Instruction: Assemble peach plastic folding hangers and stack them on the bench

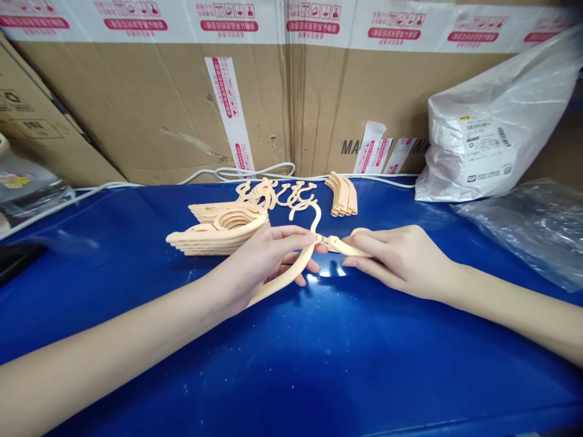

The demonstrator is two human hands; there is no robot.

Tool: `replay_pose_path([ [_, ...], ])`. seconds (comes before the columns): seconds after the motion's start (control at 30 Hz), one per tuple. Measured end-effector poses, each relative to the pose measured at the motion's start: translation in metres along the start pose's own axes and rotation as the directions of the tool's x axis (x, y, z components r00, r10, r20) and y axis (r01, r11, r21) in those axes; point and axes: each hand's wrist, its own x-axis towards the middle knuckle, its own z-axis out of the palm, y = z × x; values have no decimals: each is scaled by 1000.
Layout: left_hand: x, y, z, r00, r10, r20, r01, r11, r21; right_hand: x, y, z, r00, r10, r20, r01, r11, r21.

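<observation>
My left hand [264,258] is closed on a peach plastic hanger arm [280,282] that curves down under my palm, its hook [315,213] rising above my fingertips. My right hand [401,261] pinches a second peach hanger arm [344,246], and the two pieces meet between my fingertips just above the blue table [319,364]. Behind my left hand lies a stack of assembled peach hangers [218,230].
A small pile of loose hanger arms [344,194] and several loose hooks [277,193] lie further back. Cardboard boxes [182,109] wall off the rear, with a white cable [255,173] along them. A filled plastic bag [492,133] and an empty clear bag [532,230] sit at the right.
</observation>
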Motion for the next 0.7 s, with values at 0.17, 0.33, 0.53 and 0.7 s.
replay_pose_path([
  [0.17, -1, 0, 1, 1000, -7, 31, 5, 999, 45, 1, 0, 3, 1000, -28, 14, 29, 997, -71],
  [0.33, -1, -1, 0, 997, -49, 55, 47, 998, 40, 0, -2, 4, 998, -64, -13, 61, 985, -161],
  [0.53, 2, -1, -1, 987, -103, 120, 102, 995, 16, -2, -5, 5, 990, -101, -101, 72, 965, -252],
  [0.7, 4, -4, -3, 988, -87, 128, 90, 996, -21, -2, -8, 3, 983, -127, -136, 88, 961, -261],
])
